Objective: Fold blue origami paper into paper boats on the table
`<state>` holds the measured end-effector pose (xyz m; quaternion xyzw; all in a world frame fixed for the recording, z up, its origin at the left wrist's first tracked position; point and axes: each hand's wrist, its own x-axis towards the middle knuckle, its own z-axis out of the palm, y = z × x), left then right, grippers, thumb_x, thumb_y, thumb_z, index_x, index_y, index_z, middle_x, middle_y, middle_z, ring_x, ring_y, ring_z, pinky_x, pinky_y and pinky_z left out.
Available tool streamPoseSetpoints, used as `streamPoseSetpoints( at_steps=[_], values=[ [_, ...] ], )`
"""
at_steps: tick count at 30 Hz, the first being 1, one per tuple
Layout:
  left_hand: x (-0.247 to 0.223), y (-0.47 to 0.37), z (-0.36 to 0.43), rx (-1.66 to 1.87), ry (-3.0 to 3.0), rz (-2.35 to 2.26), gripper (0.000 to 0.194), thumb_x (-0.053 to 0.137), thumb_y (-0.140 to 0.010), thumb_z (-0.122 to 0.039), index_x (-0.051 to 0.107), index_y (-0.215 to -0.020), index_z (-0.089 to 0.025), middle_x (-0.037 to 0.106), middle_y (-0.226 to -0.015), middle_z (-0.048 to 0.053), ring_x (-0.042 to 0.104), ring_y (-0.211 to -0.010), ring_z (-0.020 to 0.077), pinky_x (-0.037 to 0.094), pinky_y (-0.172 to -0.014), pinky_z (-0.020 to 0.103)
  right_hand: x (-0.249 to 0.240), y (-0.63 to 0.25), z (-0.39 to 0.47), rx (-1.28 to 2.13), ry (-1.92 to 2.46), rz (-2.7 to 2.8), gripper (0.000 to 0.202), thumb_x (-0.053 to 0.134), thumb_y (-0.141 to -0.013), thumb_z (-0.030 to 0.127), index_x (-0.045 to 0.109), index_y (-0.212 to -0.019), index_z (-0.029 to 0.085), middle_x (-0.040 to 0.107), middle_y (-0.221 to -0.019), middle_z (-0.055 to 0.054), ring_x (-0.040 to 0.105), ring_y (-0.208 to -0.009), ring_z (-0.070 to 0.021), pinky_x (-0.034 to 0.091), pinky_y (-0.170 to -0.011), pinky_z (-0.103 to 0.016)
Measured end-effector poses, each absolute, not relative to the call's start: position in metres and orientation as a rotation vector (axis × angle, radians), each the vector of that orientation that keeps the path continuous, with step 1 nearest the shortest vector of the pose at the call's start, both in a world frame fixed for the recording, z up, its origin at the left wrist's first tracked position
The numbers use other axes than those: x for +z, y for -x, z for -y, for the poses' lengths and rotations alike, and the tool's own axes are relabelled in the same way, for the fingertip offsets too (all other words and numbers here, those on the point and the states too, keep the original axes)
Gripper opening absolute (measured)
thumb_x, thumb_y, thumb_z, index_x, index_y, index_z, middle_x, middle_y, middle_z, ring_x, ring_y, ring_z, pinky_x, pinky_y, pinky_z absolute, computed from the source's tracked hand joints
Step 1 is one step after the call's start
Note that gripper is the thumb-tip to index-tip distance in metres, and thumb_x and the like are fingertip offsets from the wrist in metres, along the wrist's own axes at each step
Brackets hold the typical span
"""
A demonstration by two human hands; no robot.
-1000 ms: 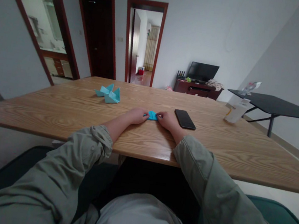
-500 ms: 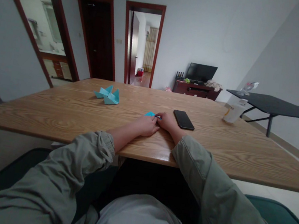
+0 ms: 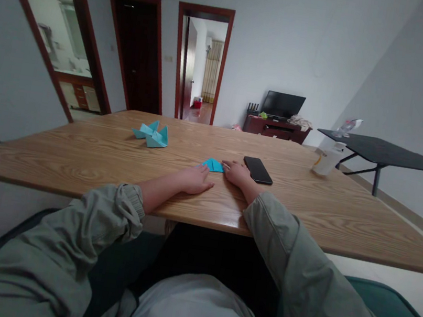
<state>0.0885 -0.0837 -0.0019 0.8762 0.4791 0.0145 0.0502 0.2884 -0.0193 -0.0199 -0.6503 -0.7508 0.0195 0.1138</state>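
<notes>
A small folded piece of bright blue paper lies on the wooden table between my hands. My left hand rests at its left side, fingers stretched out and thumb apart, with the fingertips at the paper's left edge. On the right, my right hand lies low on the table with fingers extended, its fingertips at the paper's right edge. Neither hand grips the paper. Farther off to the left stands a light blue folded paper figure with pointed flaps. A black phone lies just right of my right hand.
The wooden table spans the view, its front edge close to my body. A white bottle stands at the right side. Beyond it is a black folding table. A TV sits on a dark cabinet at the back wall.
My left hand has moved left, away from my right hand, and its fingers have spread. More of the blue paper now shows between the hands. The right hand has barely moved.
</notes>
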Motion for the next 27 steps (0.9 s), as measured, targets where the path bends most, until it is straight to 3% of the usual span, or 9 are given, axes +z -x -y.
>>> streamPoseSetpoints(
  at_steps=[5,9,13,16,19,22,27],
  values=[
    [-0.001,-0.074,0.089,0.053,-2.692,-1.496,0.079,0.028,-0.091,-0.058,0.035,-0.144,0.001,0.028,-0.153,0.024,0.029,-0.142,0.0292,0.023,-0.114,0.037,-0.020,-0.291,0.016,0.061,1.855,2.249,0.047,0.031,-0.098,0.043,0.053,-0.137,0.032,0.054,-0.139,-0.006,0.048,-0.127,-0.0258,0.031,-0.108,-0.040],
    [-0.002,-0.064,0.088,0.119,-2.737,-1.487,0.071,0.033,-0.091,-0.055,0.046,-0.136,-0.002,0.041,-0.146,0.024,0.040,-0.136,0.0298,0.030,-0.110,0.037,-0.022,-0.294,0.012,0.073,1.790,2.254,0.042,0.039,-0.096,0.036,0.059,-0.131,0.028,0.060,-0.132,-0.007,0.052,-0.123,-0.0235,0.033,-0.107,-0.035],
    [-0.002,-0.057,0.080,0.225,-2.758,-1.543,0.048,0.039,-0.090,-0.048,0.065,-0.112,-0.015,0.065,-0.120,0.016,0.062,-0.109,0.0279,0.045,-0.093,0.036,-0.023,-0.297,0.010,0.072,1.704,2.259,0.040,0.041,-0.095,0.028,0.061,-0.130,0.024,0.060,-0.131,-0.009,0.055,-0.120,-0.0223,0.038,-0.102,-0.030],
    [-0.004,-0.059,0.067,0.370,-2.726,-1.663,0.037,0.045,-0.087,-0.044,0.069,-0.101,-0.020,0.071,-0.104,0.012,0.065,-0.095,0.0266,0.048,-0.084,0.035,-0.022,-0.292,0.014,0.057,1.613,2.280,0.045,0.037,-0.096,0.026,0.052,-0.138,0.024,0.057,-0.134,-0.011,0.057,-0.117,-0.0222,0.040,-0.100,-0.030],
    [-0.005,-0.065,0.054,0.504,-2.692,-1.684,0.037,0.049,-0.085,-0.039,0.068,-0.110,-0.021,0.071,-0.108,0.011,0.064,-0.098,0.0259,0.047,-0.086,0.034,-0.022,-0.280,0.021,0.017,1.517,2.381,0.053,0.036,-0.098,0.038,0.033,-0.150,0.028,0.041,-0.149,-0.011,0.044,-0.133,-0.0278,0.032,-0.109,-0.043],
    [-0.004,-0.071,0.043,0.557,-2.641,-1.669,0.039,0.051,-0.084,-0.040,0.068,-0.112,-0.018,0.069,-0.112,0.013,0.063,-0.101,0.0268,0.047,-0.087,0.034,-0.023,-0.265,0.027,0.056,1.545,2.541,0.063,0.034,-0.095,0.055,0.029,-0.151,0.026,0.024,-0.157,-0.013,0.022,-0.144,-0.0359,0.017,-0.112,-0.060],
    [-0.006,-0.079,0.025,0.640,-2.417,-1.580,0.040,0.059,-0.079,-0.038,0.067,-0.112,-0.017,0.070,-0.112,0.011,0.064,-0.099,0.0238,0.048,-0.084,0.031,-0.022,-0.260,0.030,0.127,1.575,2.557,0.076,0.033,-0.091,0.065,0.029,-0.151,0.019,0.027,-0.156,-0.015,0.024,-0.143,-0.0349,0.016,-0.113,-0.058]
  ],
)
